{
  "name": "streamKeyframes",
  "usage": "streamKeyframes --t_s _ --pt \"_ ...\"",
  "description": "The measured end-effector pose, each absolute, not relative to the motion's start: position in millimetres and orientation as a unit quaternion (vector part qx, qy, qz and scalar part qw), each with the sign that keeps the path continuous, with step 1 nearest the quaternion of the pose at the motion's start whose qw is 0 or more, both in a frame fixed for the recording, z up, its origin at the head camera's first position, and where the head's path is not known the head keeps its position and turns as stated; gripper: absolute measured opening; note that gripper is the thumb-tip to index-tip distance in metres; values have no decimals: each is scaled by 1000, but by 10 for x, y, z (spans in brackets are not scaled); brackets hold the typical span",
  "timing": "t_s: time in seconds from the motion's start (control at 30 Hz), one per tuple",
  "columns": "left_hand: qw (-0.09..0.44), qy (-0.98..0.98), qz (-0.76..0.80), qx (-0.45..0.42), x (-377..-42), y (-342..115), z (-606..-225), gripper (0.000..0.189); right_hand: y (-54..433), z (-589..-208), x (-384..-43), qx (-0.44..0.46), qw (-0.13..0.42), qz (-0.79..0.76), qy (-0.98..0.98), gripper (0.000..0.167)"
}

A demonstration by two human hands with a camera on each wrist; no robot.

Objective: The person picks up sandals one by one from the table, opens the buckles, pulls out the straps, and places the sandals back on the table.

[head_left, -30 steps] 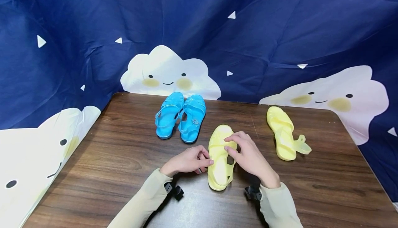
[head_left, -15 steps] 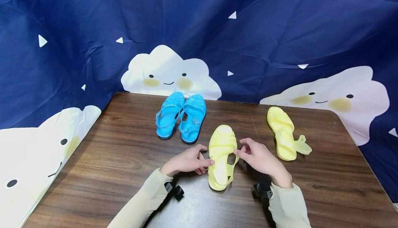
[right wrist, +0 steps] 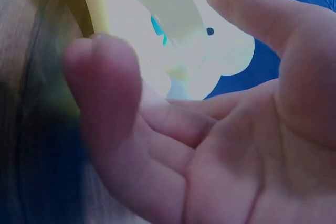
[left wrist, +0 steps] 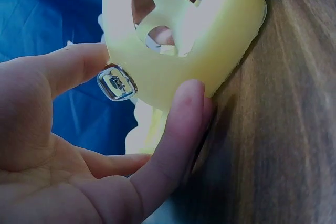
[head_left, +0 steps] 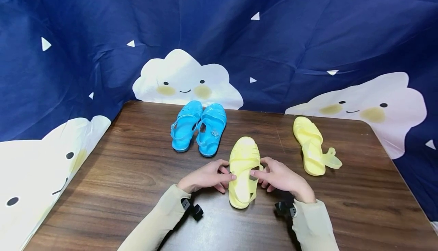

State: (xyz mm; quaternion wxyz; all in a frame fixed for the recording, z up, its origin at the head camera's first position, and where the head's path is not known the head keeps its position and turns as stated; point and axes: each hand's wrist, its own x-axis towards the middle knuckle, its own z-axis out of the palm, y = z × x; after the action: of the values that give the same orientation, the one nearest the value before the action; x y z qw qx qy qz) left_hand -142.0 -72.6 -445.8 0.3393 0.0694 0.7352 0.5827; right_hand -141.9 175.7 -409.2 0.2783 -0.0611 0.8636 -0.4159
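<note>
The brown wood-grained surface carries two blue sandals side by side, a central yellow sandal and another yellow sandal rightward.

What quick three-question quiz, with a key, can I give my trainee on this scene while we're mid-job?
1. Multiple choice: which sandal lies between the left grip and the right grip? (a) A blue one (b) A yellow one (c) Neither
2. True or false: in the head view, the blue sandals stand left of the far yellow sandal.
3. How many sandals are on the table?

Key: 1. b, the near yellow sandal. 2. True. 3. Four.
</note>
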Motion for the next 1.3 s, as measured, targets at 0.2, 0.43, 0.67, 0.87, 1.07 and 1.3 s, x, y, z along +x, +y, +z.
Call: streamKeyframes --t_s 0.2,0.43,0.67,0.87,1.07,1.3 --pt "346 729 587 60 -1415 -727 -4430 75 1714 -4163 -1415 -28 318 -469 823 75" --pt "350 721 595 56 -1407 -717 -4428 74 1728 -4232 -1378 -57 362 -512 776 63" --pt "353 717 598 58 -1407 -711 -4446 72 1731 -4279 -1381 -55 370 -530 761 56" --pt "345 723 596 59 -1407 -712 -4436 73 1715 -4276 -1403 -57 370 -548 748 65" --pt "336 731 590 66 -1402 -711 -4428 71 1674 -4258 -1395 -46 366 -551 749 62" --pt "335 735 585 69 -1402 -699 -4419 73 1662 -4256 -1387 -51 363 -556 746 60"
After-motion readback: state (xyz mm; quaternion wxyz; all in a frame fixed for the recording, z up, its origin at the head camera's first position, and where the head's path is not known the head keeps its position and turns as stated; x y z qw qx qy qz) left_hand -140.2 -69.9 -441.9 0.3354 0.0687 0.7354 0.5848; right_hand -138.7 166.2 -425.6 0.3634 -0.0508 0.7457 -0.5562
